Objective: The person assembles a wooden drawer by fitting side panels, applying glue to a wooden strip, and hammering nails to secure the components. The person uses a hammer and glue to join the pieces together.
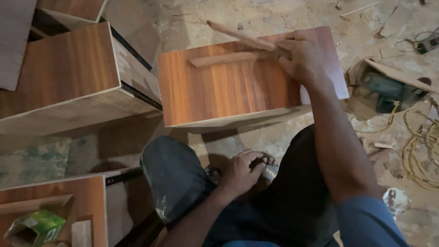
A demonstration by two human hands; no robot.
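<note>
My right hand point(304, 57) is closed around a wooden stick-like handle point(238, 35), which slants up to the left over a reddish wooden drawer box point(219, 91). A wooden pull handle point(224, 58) lies across the box's face, just left of that hand. Lower down, between my knees, my left hand point(242, 171) curls over a small dark object point(270, 171) near my foot. What that object is I cannot tell.
Another reddish drawer box point(68, 77) stands at the left and a third point(87, 201) at the lower left, with a green carton point(34, 226) beside it. A power tool point(388, 91) and yellow cord point(420, 146) lie on the dusty floor at the right.
</note>
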